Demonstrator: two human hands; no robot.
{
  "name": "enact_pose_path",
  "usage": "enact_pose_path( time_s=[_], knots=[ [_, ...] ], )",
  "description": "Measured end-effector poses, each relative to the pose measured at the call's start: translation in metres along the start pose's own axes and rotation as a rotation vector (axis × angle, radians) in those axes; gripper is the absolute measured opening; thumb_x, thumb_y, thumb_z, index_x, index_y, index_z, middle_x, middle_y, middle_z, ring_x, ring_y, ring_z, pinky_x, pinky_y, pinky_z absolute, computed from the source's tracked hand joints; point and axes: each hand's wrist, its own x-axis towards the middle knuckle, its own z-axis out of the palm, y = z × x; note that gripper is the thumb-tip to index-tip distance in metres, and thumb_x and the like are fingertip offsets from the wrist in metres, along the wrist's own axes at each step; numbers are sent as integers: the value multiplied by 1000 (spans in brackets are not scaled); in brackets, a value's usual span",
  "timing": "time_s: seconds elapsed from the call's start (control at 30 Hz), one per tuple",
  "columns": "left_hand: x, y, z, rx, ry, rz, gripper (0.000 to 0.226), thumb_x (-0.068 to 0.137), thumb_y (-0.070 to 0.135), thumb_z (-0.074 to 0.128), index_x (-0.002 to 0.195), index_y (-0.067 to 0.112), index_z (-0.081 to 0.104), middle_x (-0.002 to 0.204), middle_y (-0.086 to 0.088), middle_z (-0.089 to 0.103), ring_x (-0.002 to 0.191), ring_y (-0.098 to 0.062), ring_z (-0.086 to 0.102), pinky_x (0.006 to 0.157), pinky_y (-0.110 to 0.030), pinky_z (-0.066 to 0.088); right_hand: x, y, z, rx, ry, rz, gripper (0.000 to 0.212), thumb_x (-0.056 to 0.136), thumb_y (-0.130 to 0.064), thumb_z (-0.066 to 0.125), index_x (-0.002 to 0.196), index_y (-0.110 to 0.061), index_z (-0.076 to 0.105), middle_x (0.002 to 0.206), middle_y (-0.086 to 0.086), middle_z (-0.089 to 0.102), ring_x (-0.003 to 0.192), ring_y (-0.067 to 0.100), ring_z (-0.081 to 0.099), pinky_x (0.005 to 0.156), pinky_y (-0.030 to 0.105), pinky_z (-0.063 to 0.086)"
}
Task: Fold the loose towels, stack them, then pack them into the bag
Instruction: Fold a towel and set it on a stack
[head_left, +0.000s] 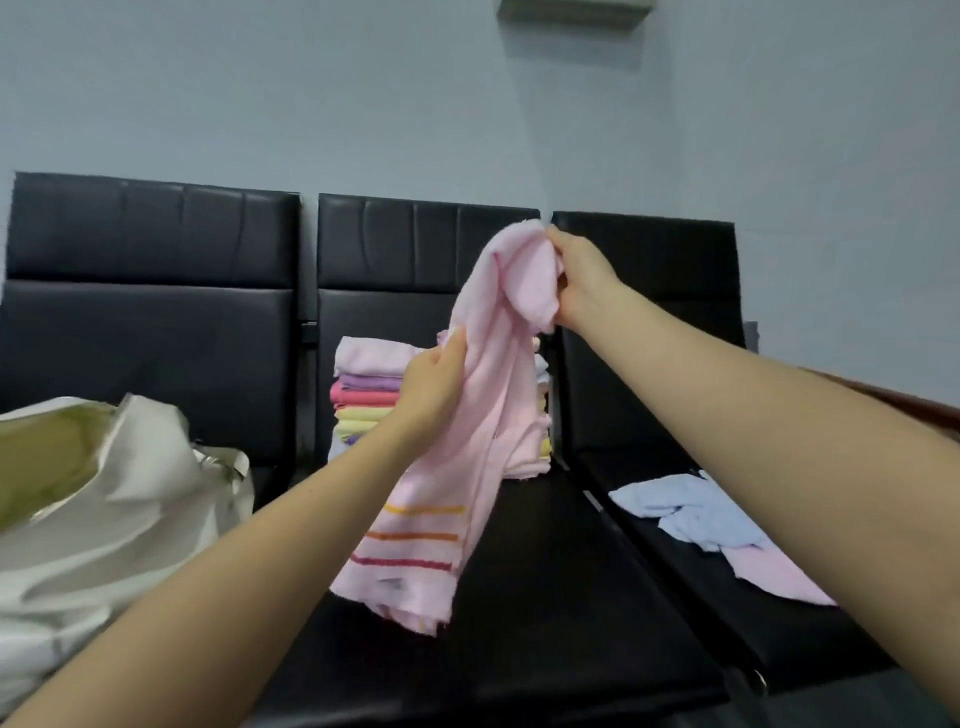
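Note:
A pink towel (483, 415) with orange and red stripes near its lower end hangs in the air over the middle black seat. My right hand (582, 280) grips its bunched top corner, held high. My left hand (434, 387) grips the towel's left edge lower down. Behind the towel, a stack of folded towels (366, 387) in pink, purple, red and yellow stands on the middle seat against the backrest. A loose light blue towel (691, 512) and a loose pink towel (774, 574) lie on the right seat. A white bag (119, 499) with a greenish inside sits open on the left seat.
Three black padded seats (550, 597) stand in a row against a pale wall. The front part of the middle seat is bare below the hanging towel.

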Motion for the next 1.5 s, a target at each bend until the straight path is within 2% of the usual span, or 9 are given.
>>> enact_pose_path(
  time_s=[0.2, 0.5, 0.7, 0.83, 1.1, 1.17, 1.27, 1.33, 1.5],
  knots=[
    [-28, -80, -47, 94, -15, 50, 33, 96, 37, 39, 101, 16, 65, 87, 10, 58, 79, -7, 52, 68, -24, 40, -12, 95, -33, -158, 99, 124, 18, 90, -23, 64, 101, -8, 64, 85, 6, 66, 79, 21, 63, 66, 31, 51],
    [-53, -173, -82, 277, -323, -22, 41, 66, 39, 55, 80, 1, 53, 73, -1, 52, 71, -14, 48, 65, -32, 41, -42, 236, -102, -865, 210, 42, 18, 93, -24, 52, 99, -8, 61, 91, 4, 61, 89, 24, 58, 74, 33, 44],
    [-50, -186, -82, 494, -349, 125, 14, 88, 27, 64, 87, 22, 51, 82, 6, 61, 76, -13, 57, 69, -32, 45, -34, 248, -117, -470, 396, 195, 22, 94, -26, 59, 112, -14, 57, 107, 7, 58, 101, 24, 55, 90, 35, 45],
    [-50, -191, -82, 315, -435, -219, 37, 99, 49, 42, 98, 21, 66, 97, 5, 70, 89, -10, 64, 82, -24, 47, -22, 249, -121, -584, 294, 100, 14, 93, -26, 58, 92, -12, 59, 94, 5, 59, 91, 22, 54, 80, 33, 41],
    [8, -196, -77, -157, -473, -419, 24, 74, 8, 64, 66, 21, 46, 65, 1, 40, 62, -13, 36, 55, -26, 27, 37, 243, -113, -554, 222, 45, 22, 90, -23, 60, 97, -4, 66, 92, 10, 63, 86, 22, 58, 78, 34, 44],
    [26, -192, -75, -204, -548, -472, 15, 68, 14, 65, 83, 12, 59, 79, -9, 49, 75, -22, 44, 66, -27, 35, 56, 235, -106, -538, 215, 13, 17, 91, -21, 59, 96, -6, 67, 92, 9, 64, 88, 21, 60, 81, 32, 47],
    [42, -193, -66, -32, -793, -578, 56, 81, 34, 71, 128, 7, 60, 116, -14, 61, 106, -34, 55, 94, -34, 43, 79, 230, -96, -543, 183, 5, 15, 92, -18, 58, 79, -15, 61, 86, 3, 61, 86, 17, 58, 82, 30, 46],
    [41, -192, -53, 172, -860, -573, 40, 90, 44, 62, 119, 18, 68, 118, -3, 69, 112, -21, 64, 101, -33, 46, 89, 232, -92, -543, 165, 25, 14, 92, -19, 57, 79, -20, 59, 88, 1, 61, 88, 18, 60, 85, 31, 47],
    [41, -210, -23, 319, -730, -378, 17, 101, 34, 46, 86, 35, 55, 90, 16, 55, 80, 3, 50, 71, -10, 39, 100, 250, -104, -572, 221, 94, 10, 93, -25, 57, 95, -18, 64, 103, 11, 68, 96, 26, 64, 94, 36, 50]
  ],
)
